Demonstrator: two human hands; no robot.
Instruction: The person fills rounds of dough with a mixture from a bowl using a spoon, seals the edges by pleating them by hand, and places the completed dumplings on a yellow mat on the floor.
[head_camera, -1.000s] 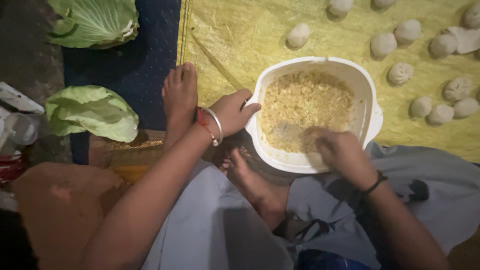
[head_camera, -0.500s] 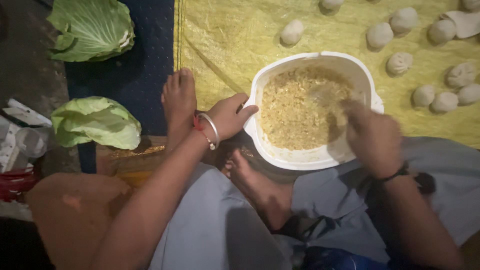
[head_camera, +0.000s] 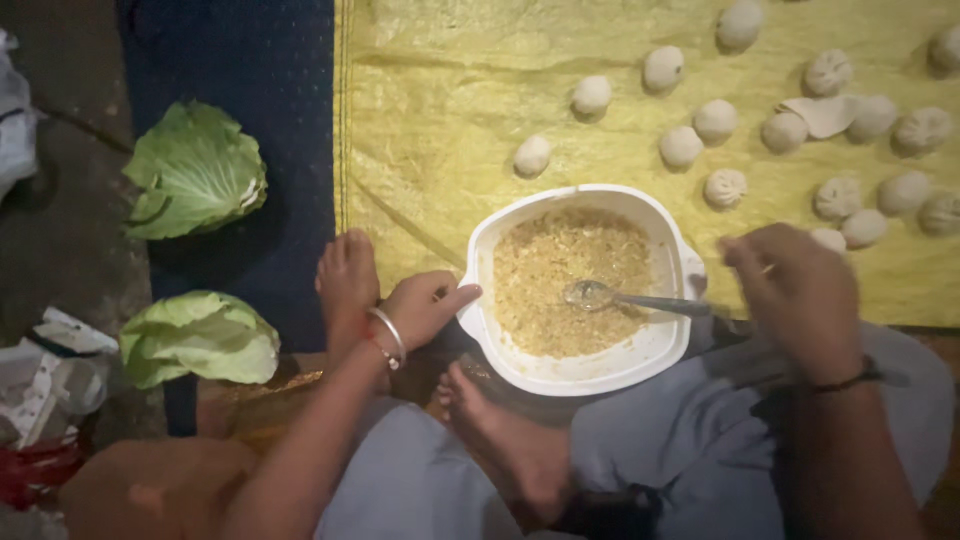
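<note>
head view, left hand: my left hand (head_camera: 425, 305) rests against the outer left rim of the white rounded-square plastic bowl (head_camera: 480, 250), fingers loosely curled, thumb pointing at the rim; steadying it, not clenched around anything.
left wrist: silver metal bangle (head_camera: 388, 328) plus a red thread band just beside it.
right hand: my right hand (head_camera: 800, 295) hovers just past the bowl's right edge, fingers bunched; something small and pale seems pinched at the fingertips, too blurred to tell what.
bowl: sits on the floor in front of my crossed legs, overlapping the near edge of the yellow woven plastic sheet (head_camera: 450, 110).
filling: yellowish-brown minced filling (head_camera: 560, 275) covers most of the bowl's inside.
spoon: shiny metal spoon (head_camera: 600, 296) lies in the bowl, scoop on the filling, handle reaching over the right rim toward my right hand; not touching that hand as far as I can tell.
dumplings: many round pale pleated dough dumplings (head_camera: 725, 187) spread over the yellow sheet, beyond and right of the bowl, mostly apart from each other.
wrapper: one flat pale dough wrapper (head_camera: 825, 115) lies among the dumplings, upper right.
feet: my bare left foot (head_camera: 347, 280) is just left of my left hand; my other bare foot (head_camera: 500, 440) is tucked below the bowl.
mat: dark blue mat (head_camera: 260, 60) left of the yellow sheet.
cabbage: two green cabbage leaf pieces, one (head_camera: 195, 170) by the mat's left edge, one (head_camera: 200, 340) nearer me.
far left: crumpled white packaging (head_camera: 50, 375), detail unclear.
</note>
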